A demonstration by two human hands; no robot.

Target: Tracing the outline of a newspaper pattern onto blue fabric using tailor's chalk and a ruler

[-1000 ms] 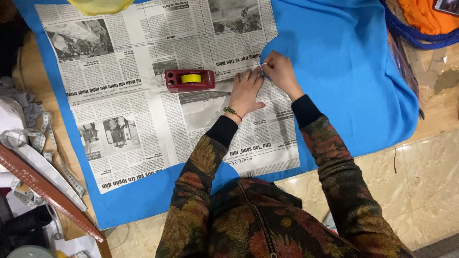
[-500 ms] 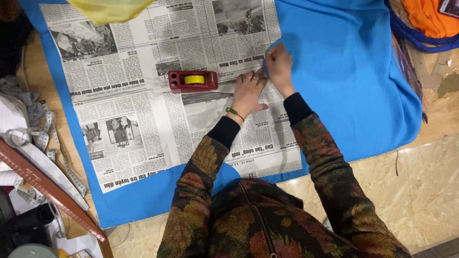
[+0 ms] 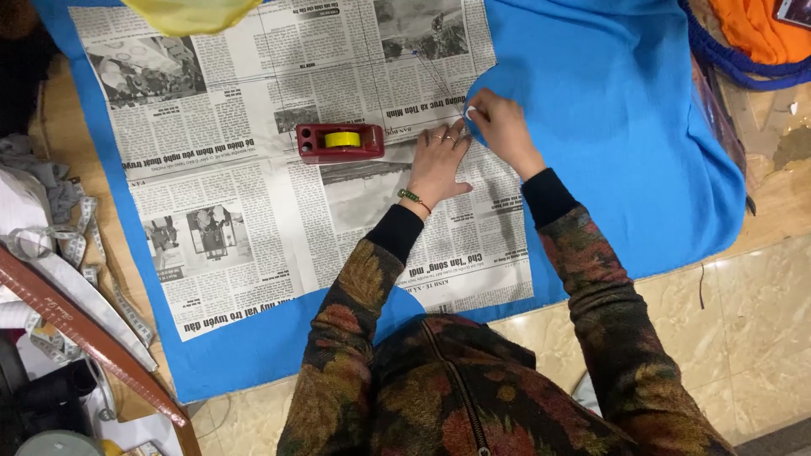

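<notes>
A newspaper pattern (image 3: 253, 194) lies spread on blue fabric (image 3: 608, 127) on the floor. My left hand (image 3: 438, 160) rests flat on the paper near its right edge, fingers apart, a green bracelet on the wrist. My right hand (image 3: 500, 127) pinches a small white piece, perhaps tape, at the curved paper edge where it meets the fabric. A red tape dispenser (image 3: 340, 141) with a yellow roll sits on the paper just left of my left hand.
A measuring tape (image 3: 80, 253) and grey cloth scraps lie at the left beside a long wooden stick (image 3: 93, 346). Orange fabric (image 3: 756, 29) with a blue cord sits top right. A yellow object (image 3: 190, 13) hangs at the top edge. Tiled floor runs along the bottom right.
Both hands have shifted slightly upward along the paper's right edge. The tape dispenser stays in place.
</notes>
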